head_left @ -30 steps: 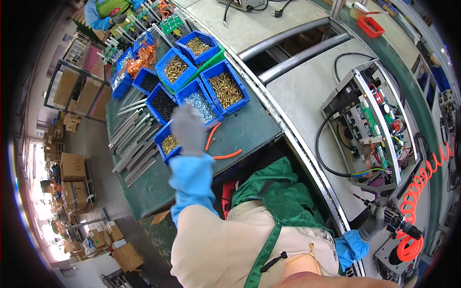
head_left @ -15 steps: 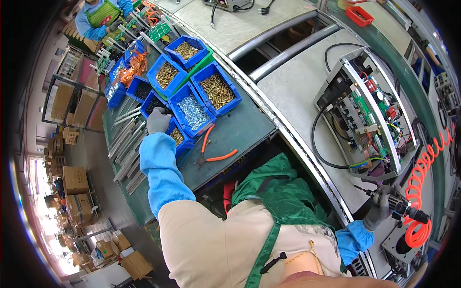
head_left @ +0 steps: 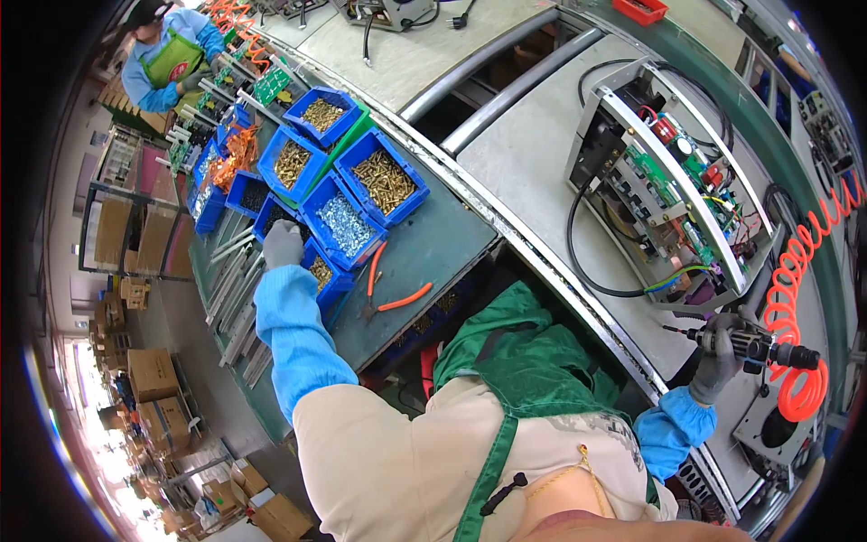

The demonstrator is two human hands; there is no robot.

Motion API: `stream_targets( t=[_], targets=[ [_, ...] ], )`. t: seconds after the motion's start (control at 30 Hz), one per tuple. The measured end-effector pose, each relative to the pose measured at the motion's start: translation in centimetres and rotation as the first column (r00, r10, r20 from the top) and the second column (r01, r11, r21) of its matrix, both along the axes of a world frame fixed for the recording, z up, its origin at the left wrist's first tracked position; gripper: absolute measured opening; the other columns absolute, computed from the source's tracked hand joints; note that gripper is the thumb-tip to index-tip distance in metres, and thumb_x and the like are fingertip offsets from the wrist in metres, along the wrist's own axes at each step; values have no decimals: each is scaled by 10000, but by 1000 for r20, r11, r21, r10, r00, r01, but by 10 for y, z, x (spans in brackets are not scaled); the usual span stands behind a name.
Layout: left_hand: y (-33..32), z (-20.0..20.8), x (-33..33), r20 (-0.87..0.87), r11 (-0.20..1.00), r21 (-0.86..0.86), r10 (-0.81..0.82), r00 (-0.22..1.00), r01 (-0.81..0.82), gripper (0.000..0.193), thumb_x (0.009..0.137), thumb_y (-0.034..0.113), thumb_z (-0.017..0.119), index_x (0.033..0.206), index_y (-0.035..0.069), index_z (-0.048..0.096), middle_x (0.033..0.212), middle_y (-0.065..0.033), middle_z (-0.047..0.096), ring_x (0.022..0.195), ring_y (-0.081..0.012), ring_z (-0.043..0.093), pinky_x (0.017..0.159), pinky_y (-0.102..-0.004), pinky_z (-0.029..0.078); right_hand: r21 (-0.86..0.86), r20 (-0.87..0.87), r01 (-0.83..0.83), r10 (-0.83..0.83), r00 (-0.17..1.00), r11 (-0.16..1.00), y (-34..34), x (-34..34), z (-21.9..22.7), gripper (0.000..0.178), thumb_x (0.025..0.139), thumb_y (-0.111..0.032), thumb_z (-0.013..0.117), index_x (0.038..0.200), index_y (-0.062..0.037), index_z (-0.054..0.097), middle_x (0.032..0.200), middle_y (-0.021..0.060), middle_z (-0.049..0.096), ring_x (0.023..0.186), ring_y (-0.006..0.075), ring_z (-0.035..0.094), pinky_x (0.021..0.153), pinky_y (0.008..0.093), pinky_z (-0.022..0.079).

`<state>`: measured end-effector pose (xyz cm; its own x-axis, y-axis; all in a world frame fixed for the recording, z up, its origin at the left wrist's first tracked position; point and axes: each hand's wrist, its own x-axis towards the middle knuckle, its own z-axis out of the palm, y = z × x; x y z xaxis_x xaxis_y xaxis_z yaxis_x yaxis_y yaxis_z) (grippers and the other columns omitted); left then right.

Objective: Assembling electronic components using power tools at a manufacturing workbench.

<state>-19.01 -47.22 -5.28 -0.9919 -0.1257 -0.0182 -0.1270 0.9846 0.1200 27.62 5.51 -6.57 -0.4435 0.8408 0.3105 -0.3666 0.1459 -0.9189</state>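
Note:
My left hand (head_left: 284, 246), in a grey glove, reaches into a small blue bin (head_left: 262, 222) of black screws. Its fingers look curled down among the screws, and their tips are partly hidden. My right hand (head_left: 717, 361), also gloved, is closed around a black power screwdriver (head_left: 757, 345) whose thin bit points left. An orange coiled hose (head_left: 791, 312) hangs by the tool. Just beyond the bit stands an open metal-framed electronic unit (head_left: 668, 181) with green boards, wires and a black cable (head_left: 578, 271).
Blue bins of brass screws (head_left: 377, 185) and silver screws (head_left: 341, 226) surround my left hand. Orange-handled pliers (head_left: 397, 298) and metal strips (head_left: 242, 312) lie on the green table (head_left: 433, 244). A co-worker (head_left: 172, 59) stands at the far left. Cardboard boxes (head_left: 153, 375) line the floor.
The view has shifted, so the bins and the unit appear further left. My left hand stays at the black screws, dipping slightly lower into the bin. My right hand still holds the screwdriver.

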Motion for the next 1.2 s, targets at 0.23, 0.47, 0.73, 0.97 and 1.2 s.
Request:
stream_targets(
  t=[0.23, 0.47, 0.73, 0.97, 1.2],
  targets=[
    [125, 18, 93, -428, 785, 280, -413, 804, 552, 162, 867, 159, 610, 968, 38, 646, 944, -150, 654, 896, -311, 628, 803, -403, 490, -11, 38, 47, -47, 998, 999, -3, 1, 4, 528, 765, -80, 631, 1262, 11, 480, 796, 84, 546, 645, 142, 498, 593, 262, 425],
    [194, -47, 111, -145, 656, 257, -700, 699, 710, 121, 874, 196, 592, 962, 128, 641, 1012, -137, 597, 889, -355, 606, 772, -439, 499, -63, 144, 205, -194, 970, 977, -16, -3, 7, 589, 727, -61, 649, 1279, 10, 456, 817, 80, 549, 619, 118, 510, 544, 249, 434],
    [230, 0, 128, -213, 380, 732, -660, 720, 565, 223, 902, 165, 564, 1034, -6, 621, 890, -78, 635, 770, -172, 603, 683, -295, 493, -52, -65, -69, 66, 996, 996, -20, 2, 65, 501, 707, -116, 642, 1169, -5, 485, 589, 14, 481, 508, 158, 498, 591, 360, 477],
    [368, 51, 219, 10, -52, 953, -980, 201, -300, 424, 951, 366, 557, 1132, -17, 570, 893, -62, 625, 698, -78, 528, 604, -210, 439, 195, -658, -135, 232, 716, 971, -27, -40, 166, 538, 822, -203, 578, 1316, -43, 435, 627, -58, 381, 514, 95, 378, 608, 306, 343],
    [389, 62, 251, 40, -62, 871, -980, 196, -487, 461, 908, 407, 623, 1096, -9, 560, 825, -77, 555, 633, -103, 455, 568, -218, 377, 194, -637, -124, 221, 738, 973, -25, -41, 165, 543, 825, -212, 539, 1326, -35, 429, 662, -39, 362, 556, 100, 366, 666, 353, 398]
  ],
)
